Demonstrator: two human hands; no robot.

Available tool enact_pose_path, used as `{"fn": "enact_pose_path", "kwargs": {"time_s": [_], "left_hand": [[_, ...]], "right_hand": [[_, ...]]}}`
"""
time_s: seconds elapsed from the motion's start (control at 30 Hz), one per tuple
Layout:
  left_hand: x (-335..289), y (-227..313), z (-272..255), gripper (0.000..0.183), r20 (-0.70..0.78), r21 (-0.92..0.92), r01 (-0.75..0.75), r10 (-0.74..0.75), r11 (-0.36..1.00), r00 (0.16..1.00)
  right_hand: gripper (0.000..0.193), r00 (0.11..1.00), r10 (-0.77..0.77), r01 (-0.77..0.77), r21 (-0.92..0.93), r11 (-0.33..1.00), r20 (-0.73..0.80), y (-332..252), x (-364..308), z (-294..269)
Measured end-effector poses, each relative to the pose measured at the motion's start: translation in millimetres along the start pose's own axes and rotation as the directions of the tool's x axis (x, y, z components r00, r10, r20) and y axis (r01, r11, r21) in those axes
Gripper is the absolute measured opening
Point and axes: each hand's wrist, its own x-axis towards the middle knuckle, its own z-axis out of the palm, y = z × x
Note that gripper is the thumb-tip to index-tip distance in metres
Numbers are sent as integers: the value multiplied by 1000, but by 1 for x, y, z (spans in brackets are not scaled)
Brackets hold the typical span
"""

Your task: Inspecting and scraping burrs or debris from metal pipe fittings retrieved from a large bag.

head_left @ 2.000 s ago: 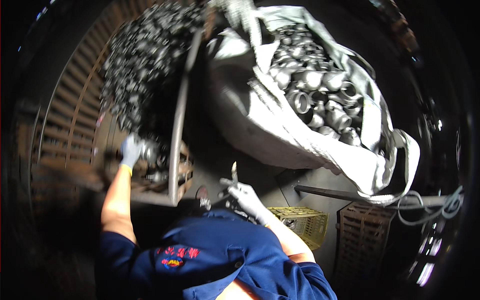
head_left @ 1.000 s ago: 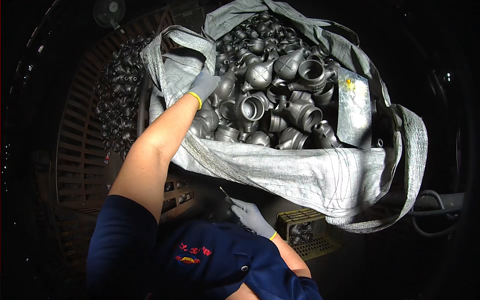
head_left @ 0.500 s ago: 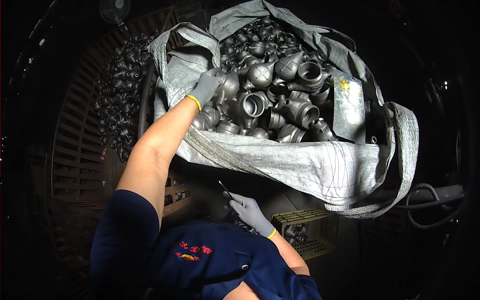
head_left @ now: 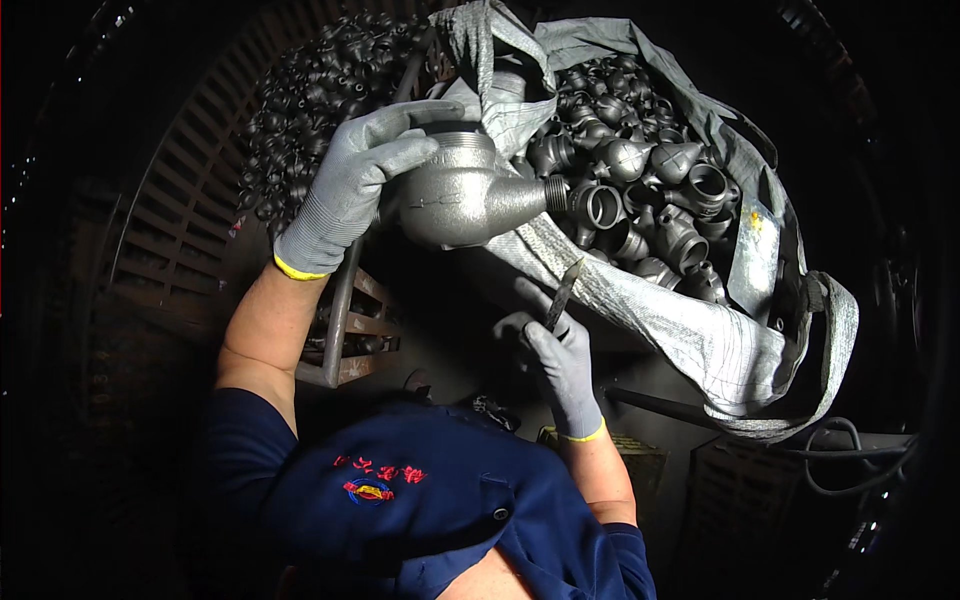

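Dim workshop, light falling only on the work. The person's left hand, in a grey knit glove with a yellow cuff, is closed around a grey cast-metal fitting: fingers curl over the threaded collar on top, thumb side wraps the rounded body. The fitting is held up clear of the pile, just in front of the near edge of the big woven bag, its narrower threaded neck pointing right toward the bag's contents. Held like that, the body seems turned to the light for a look, or for the tool to reach it.

The right hand, same kind of glove, is shut on a thin flat metal tool, pinched near its lower end so the blade sticks up and slightly right, its tip just below the fitting, not touching it.

The bag sags open, full of similar dark fittings; its slack mouth keeps them within arm's reach. A second heap of fittings lies behind the left hand on a slatted metal rack.
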Motion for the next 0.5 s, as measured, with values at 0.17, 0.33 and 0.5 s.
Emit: {"fn": "enact_pose_path", "kwargs": {"time_s": [0.17,0.33,0.5], "left_hand": [[-55,-23,-33,41,-75,103,79,-72,992,995],[-83,-42,-67,46,-35,87,116,-113,989,993],[-107,-53,-85,45,-60,122,157,-151,980,987]], "right_hand": [[42,997,-71,71,-89,994,-1,-2,34,38],[37,996,28,-31,-37,999,-80,23,59,65],[24,996,35,-39,-48,998,-87,26,52,89]]}}
